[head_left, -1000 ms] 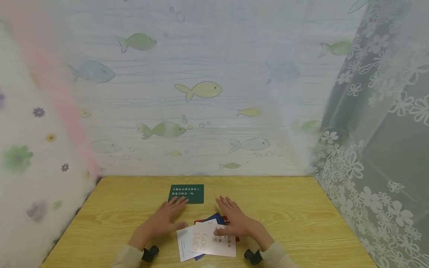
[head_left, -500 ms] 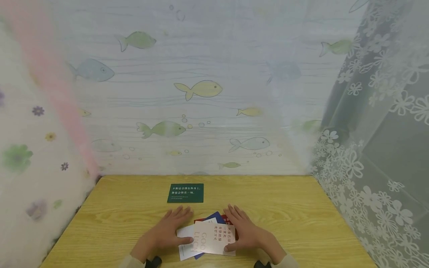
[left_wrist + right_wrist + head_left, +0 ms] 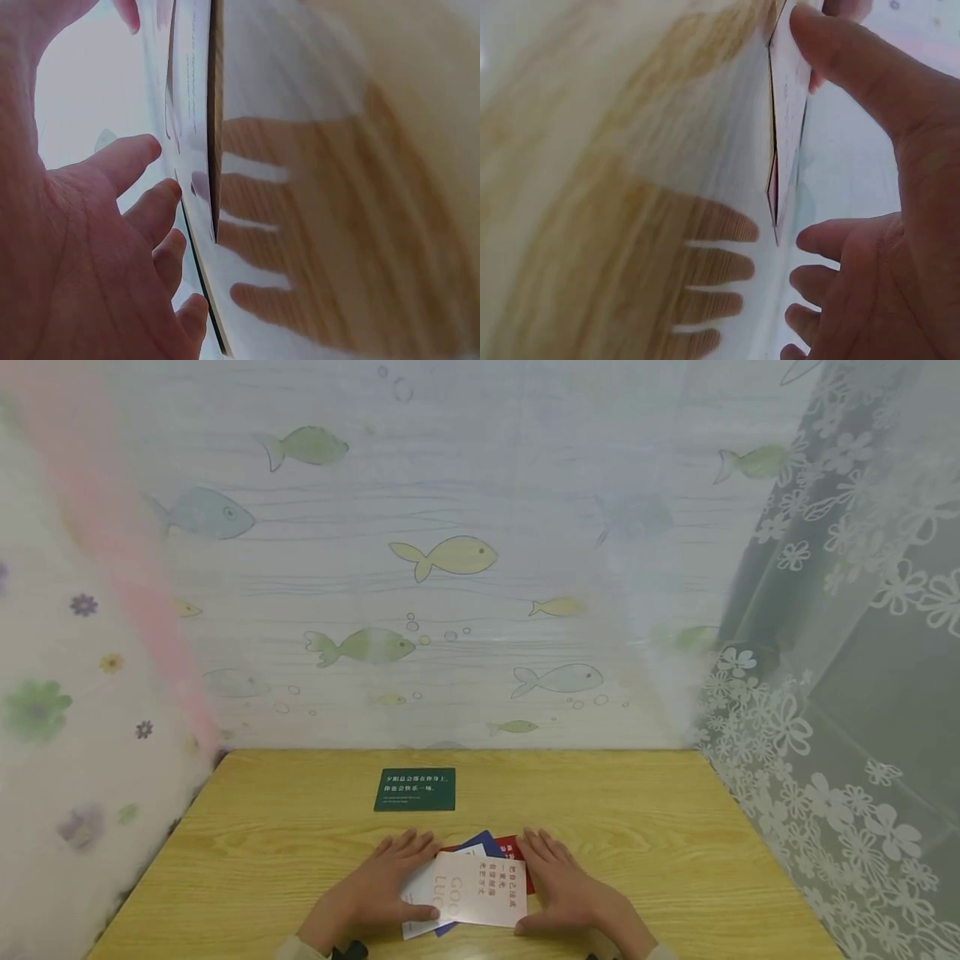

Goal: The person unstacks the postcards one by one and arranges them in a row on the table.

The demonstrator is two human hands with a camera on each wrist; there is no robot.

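A loose pile of cards lies on the table. On top is a pale pink card [image 3: 480, 893] with "GOOD LUCK" lettering, over a white card [image 3: 420, 925], a blue card [image 3: 483, 841] and a red card [image 3: 510, 846]. My left hand [image 3: 386, 883] lies along the pile's left side, its thumb over the white card toward the pink one. Along the right side is my right hand [image 3: 564, 887], thumb at the pink card's near corner and fingertips by the red card. Both hands have extended fingers; the wrist views show the left fingers [image 3: 142, 202] and right fingers [image 3: 814, 277] close to the card edges.
A green card [image 3: 415, 789] with white writing lies apart, farther back on the wood-grain table [image 3: 600, 802]. Behind the table hangs a fish-patterned curtain [image 3: 450, 610]. White flowered lace [image 3: 780, 760] hangs on the right.
Both hands have drawn back toward the person and to the sides of the pile. The right hand has come off the top card, uncovering its writing; the left has moved away from the green card.
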